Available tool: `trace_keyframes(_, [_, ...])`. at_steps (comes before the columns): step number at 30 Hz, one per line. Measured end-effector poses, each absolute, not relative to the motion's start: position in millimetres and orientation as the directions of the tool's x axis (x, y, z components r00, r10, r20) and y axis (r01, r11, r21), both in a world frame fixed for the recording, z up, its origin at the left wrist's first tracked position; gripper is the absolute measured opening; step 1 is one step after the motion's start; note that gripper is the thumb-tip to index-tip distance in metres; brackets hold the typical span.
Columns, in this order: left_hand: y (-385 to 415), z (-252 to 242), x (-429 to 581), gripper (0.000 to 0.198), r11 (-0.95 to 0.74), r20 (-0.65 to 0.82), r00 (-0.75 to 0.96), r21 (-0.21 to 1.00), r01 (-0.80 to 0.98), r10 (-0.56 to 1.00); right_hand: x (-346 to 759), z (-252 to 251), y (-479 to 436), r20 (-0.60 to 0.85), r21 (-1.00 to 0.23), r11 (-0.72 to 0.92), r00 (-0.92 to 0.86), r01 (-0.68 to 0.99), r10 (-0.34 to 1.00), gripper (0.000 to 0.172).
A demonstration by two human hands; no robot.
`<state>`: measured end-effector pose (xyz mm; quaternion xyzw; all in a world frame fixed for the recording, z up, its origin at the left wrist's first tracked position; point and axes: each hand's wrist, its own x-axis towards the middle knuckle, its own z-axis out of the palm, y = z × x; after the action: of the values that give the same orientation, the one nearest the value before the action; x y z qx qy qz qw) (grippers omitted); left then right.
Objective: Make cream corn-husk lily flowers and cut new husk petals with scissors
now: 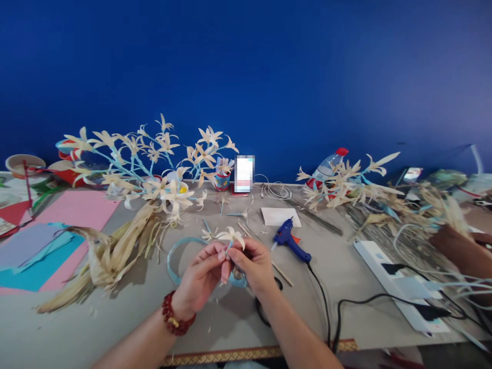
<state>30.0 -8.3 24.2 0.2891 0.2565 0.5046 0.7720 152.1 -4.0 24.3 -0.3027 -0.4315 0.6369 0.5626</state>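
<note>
**Pinch the pale flower (232, 236) by its stem, spare the petals**

Take the flower as the clock's centre: it sits upright between the hands, above the grey table (146, 318), petals up, with a light blue stem (229, 245) just below. The left hand (207, 269) is nearly closed, thumb and fingertips pinched together at the stem. The right hand (251, 261) curls in from four o'clock, its thumb and forefinger also pinched there; whatever lies inside either palm cannot be seen.

The work looks like fingertip shaping or joining at the stem. Done well, it probably calls for one hand to steady the stem while the other turns or presses lightly, since thin petals may crease or tear under a firm squeeze. Forearms are best held clear of the blue glue gun (292, 241) at three o'clock, whose nozzle could be hot, and of its black cord (322, 292). The light blue loop (169, 261), towards half past eight, could snag a sleeve or bracelet (177, 315).
</note>
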Motion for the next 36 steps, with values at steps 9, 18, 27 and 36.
trace_keyframes(9, [-7.9, 18.8, 28.5, 0.018, -0.007, -0.012, -0.041, 0.904, -0.428, 0.999, 159.0, 25.6, -4.4, 0.251, -0.968, 0.251, -0.048, -0.003, 0.967, 0.020])
trace_keyframes(18, [-5.6, 19.5, 30.0, 0.015, 0.099, -0.115, 0.005, 0.822, -0.562, 0.993, 155.7, 26.4, -0.8, 0.362, -0.911, 0.370, -0.078, 0.180, 0.929, 0.020])
trace_keyframes(27, [-1.1, 23.7, 30.5, 0.010, 0.141, -0.132, 0.062, 0.743, -0.654, 0.989, 155.2, 22.5, -0.6, 0.082, -0.991, 0.066, -0.136, -0.118, 0.987, 0.025])
trace_keyframes(36, [0.3, 25.6, 27.0, 0.007, 0.261, -0.162, 0.205, 0.633, -0.728, 0.965, 160.3, 25.1, 3.1, -0.073, -0.922, -0.177, -0.293, -0.346, 0.953, 0.030])
